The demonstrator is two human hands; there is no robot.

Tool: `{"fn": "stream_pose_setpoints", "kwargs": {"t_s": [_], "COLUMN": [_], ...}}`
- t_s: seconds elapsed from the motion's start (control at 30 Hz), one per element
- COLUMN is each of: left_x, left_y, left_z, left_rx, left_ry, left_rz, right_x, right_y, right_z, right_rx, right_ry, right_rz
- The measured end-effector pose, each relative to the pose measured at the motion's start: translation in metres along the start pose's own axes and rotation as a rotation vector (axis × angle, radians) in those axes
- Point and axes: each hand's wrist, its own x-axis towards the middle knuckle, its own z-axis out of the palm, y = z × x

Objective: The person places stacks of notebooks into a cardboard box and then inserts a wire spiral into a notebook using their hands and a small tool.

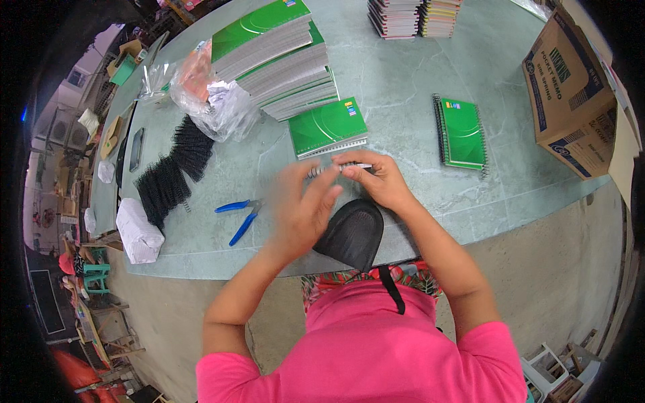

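Lying near the left hand (295, 211), pliers (242, 229) seem partly hidden.

The left hand (295, 209) (blurred, its grip unclear) sits at nine o'clock; the right hand (377, 178) pinches at two o'clock, arms (450, 262) bent.

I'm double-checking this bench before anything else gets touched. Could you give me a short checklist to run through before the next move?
1. Right hand gripping the held piece, apparently a notebook seen edge-on: ok, pinched in the fingers.
2. Left hand steady: not ok, motion-blurred.
3. Coil fully seated along the held piece: cannot tell, fingers hide much of it.
4. Blue-handled pliers nearby: ok, lying on the table left of the hands.
5. Black binding coils on hand: ok, heaped at left.
6. Coil-bound green notebook apart from the green notebook stack: ok.
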Motion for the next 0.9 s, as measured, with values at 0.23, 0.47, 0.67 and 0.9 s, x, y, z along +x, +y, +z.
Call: {"fn": "stream_pose_setpoints", "kwargs": {"t_s": [0.23, 0.47, 0.67, 0.9], "left_x": [0.014, 0.018, 0.024, 0.032], "left_y": [-0.024, -0.03, -0.027, -0.029], "left_z": [-0.001, 0.006, 0.002, 0.001], "left_rx": [0.076, 0.123, 0.019, -0.095], "left_ry": [-0.225, -0.19, -0.196, -0.293], "left_rz": [-0.169, -0.077, -0.126, -0.154], "right_x": [0.002, 0.002, 0.001, 0.0], "right_y": [-0.006, -0.003, 0.0, 0.01], "right_z": [0.004, -0.003, -0.008, -0.011], "right_rx": [0.123, 0.18, 0.135, -0.048], "right_ry": [0.032, 0.0, -0.02, 0.01], "right_rz": [0.001, -0.077, 0.067, 0.142]}}
